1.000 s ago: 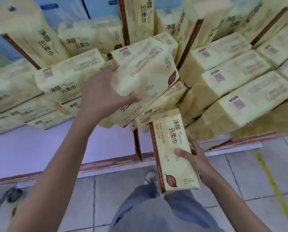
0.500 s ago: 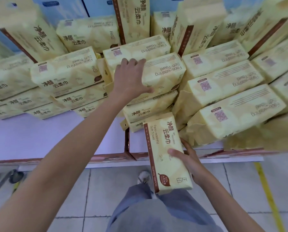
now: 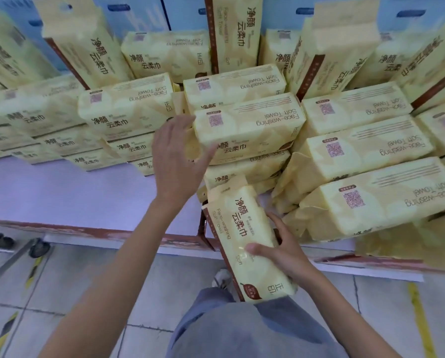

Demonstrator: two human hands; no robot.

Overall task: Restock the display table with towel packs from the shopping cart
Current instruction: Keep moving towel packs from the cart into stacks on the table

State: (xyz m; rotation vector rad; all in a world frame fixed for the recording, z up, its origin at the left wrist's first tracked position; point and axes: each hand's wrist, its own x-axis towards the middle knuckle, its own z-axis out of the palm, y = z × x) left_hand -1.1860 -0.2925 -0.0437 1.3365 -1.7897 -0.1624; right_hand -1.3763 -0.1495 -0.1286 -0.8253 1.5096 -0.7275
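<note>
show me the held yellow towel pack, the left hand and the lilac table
held yellow towel pack (image 3: pixel 239 218): head view, front face
left hand (image 3: pixel 176 161): head view, back
lilac table (image 3: pixel 61 192): head view, bare top

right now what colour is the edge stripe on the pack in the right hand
Dark reddish brown stripe on the pale yellow pack, head view.

The towel packs (image 3: pixel 247 130) were pale yellow with brown lettering and edge stripes; under them the table (image 3: pixel 69 192) was lilac.

On my remote feed I see a bare left forearm (image 3: pixel 107 275) and right forearm (image 3: pixel 345 316), loose grey-blue trousers (image 3: pixel 255 332), and one pale shoe (image 3: pixel 220 277) toe.
</note>
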